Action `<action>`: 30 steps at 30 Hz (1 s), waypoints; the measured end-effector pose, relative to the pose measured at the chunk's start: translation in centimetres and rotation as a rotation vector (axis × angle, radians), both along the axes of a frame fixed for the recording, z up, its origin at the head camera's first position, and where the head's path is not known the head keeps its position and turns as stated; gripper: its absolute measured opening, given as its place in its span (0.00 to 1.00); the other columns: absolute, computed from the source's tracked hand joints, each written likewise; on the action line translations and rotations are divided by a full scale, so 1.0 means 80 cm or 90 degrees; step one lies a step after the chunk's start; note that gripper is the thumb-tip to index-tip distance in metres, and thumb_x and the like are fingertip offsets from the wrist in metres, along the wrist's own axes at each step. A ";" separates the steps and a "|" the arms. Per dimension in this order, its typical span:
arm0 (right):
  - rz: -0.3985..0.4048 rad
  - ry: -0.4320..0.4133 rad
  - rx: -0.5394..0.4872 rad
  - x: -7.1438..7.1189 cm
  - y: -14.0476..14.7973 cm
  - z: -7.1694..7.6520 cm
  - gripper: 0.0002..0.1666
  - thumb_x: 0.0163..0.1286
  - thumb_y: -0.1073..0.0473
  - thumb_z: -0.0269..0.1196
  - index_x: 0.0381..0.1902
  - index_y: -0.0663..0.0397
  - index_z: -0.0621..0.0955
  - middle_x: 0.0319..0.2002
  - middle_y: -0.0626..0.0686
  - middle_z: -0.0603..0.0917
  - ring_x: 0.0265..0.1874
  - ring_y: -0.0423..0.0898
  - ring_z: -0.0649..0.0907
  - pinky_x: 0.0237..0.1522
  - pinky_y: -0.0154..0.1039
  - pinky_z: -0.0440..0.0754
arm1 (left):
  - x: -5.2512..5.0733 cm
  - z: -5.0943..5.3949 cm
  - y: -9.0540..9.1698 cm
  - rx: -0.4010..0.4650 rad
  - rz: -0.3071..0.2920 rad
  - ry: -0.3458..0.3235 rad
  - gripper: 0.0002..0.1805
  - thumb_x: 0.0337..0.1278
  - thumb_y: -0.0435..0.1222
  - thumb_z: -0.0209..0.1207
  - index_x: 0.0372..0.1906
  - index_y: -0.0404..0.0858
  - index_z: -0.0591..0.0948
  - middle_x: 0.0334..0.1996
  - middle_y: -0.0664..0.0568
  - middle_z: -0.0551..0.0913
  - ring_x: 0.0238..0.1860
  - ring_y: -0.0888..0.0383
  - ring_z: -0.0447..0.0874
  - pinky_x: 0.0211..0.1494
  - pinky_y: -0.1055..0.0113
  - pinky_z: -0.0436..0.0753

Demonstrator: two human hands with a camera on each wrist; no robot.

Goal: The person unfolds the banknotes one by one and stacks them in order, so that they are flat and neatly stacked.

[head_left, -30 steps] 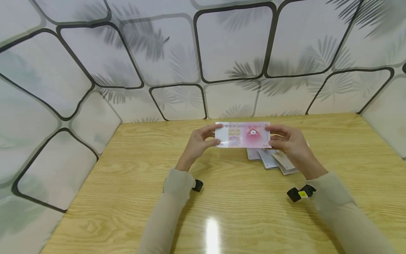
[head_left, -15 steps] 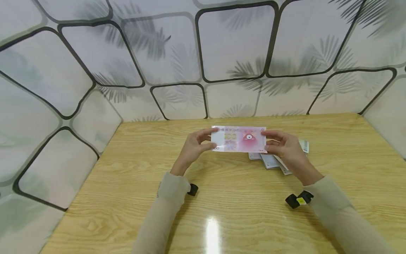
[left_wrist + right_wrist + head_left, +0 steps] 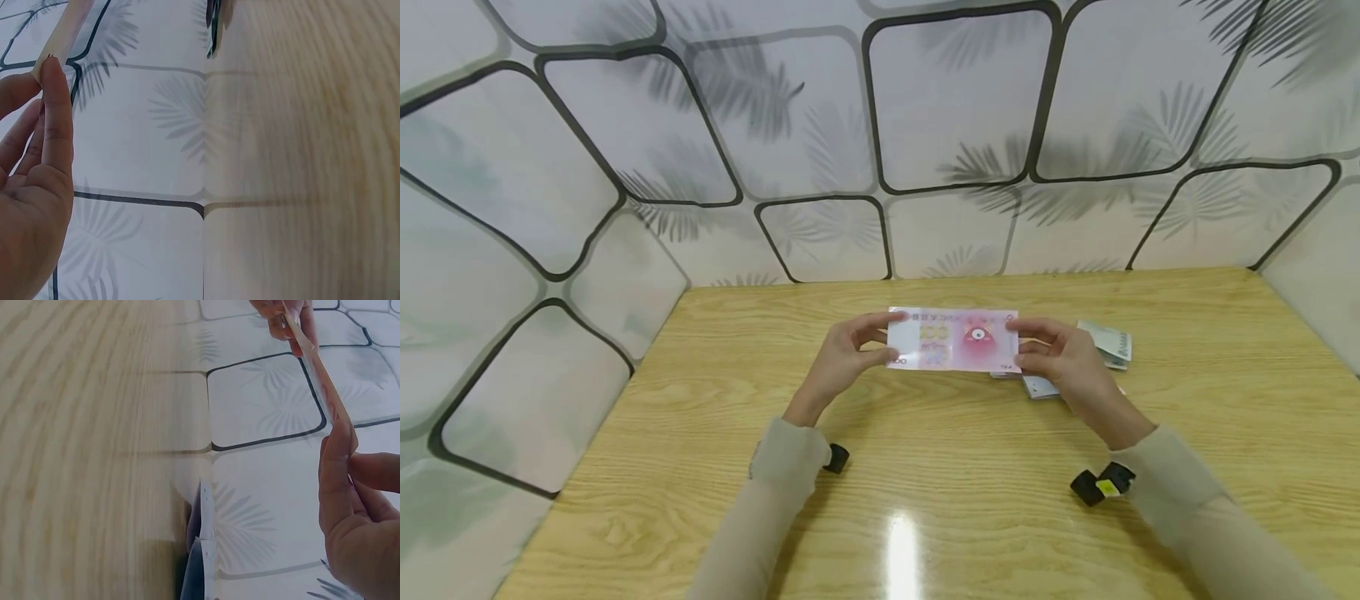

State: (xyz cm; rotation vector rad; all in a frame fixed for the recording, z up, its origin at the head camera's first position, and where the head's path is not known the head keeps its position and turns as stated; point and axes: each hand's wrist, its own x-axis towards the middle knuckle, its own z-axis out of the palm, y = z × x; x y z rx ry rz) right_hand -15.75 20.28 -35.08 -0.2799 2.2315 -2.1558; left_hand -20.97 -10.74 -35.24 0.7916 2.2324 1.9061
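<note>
A pink and white banknote-like paper (image 3: 952, 340), with a one-eyed red figure printed on it, is stretched level above the table. My left hand (image 3: 842, 357) pinches its left end between thumb and fingers. At the other end, my right hand (image 3: 1067, 367) grips it the same way. Seen from the left wrist, the note (image 3: 62, 37) appears nearly edge-on at the fingertips. In the right wrist view the note (image 3: 319, 372) runs between both hands. Behind it lie several folded notes (image 3: 1108, 343), partly covered by the right hand and the held note.
The wooden table (image 3: 700, 500) meets a wall (image 3: 820, 242) patterned with dark outlines and leaves. Folded notes (image 3: 199, 550) stand out from the tabletop in the right wrist view. Black wrist cameras (image 3: 838, 458) hang at both cuffs.
Both hands have moved left and down in the head view, carrying the note between them. More of the green folded note behind the right hand is now visible.
</note>
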 end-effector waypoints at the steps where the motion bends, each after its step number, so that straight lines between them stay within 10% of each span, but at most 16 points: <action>1: 0.001 0.000 -0.004 0.001 -0.001 -0.001 0.24 0.69 0.78 0.61 0.63 0.74 0.75 0.48 0.40 0.82 0.41 0.36 0.82 0.40 0.29 0.85 | 0.001 0.000 -0.001 -0.002 0.000 0.000 0.26 0.60 0.21 0.65 0.64 0.30 0.79 0.61 0.42 0.80 0.46 0.54 0.83 0.44 0.69 0.83; 18: 0.032 -0.001 0.024 0.007 -0.016 -0.010 0.28 0.67 0.77 0.63 0.63 0.80 0.71 0.48 0.42 0.82 0.41 0.37 0.82 0.39 0.30 0.85 | 0.016 -0.006 -0.024 -0.030 0.012 -0.025 0.26 0.59 0.21 0.65 0.64 0.30 0.79 0.61 0.43 0.81 0.45 0.55 0.82 0.43 0.69 0.84; 30: 0.055 -0.022 0.032 0.007 -0.033 -0.016 0.26 0.65 0.79 0.63 0.60 0.81 0.73 0.59 0.64 0.76 0.41 0.40 0.82 0.40 0.32 0.86 | 0.024 -0.006 -0.043 -0.067 0.021 -0.033 0.26 0.59 0.22 0.65 0.64 0.29 0.79 0.60 0.40 0.80 0.46 0.53 0.82 0.41 0.71 0.83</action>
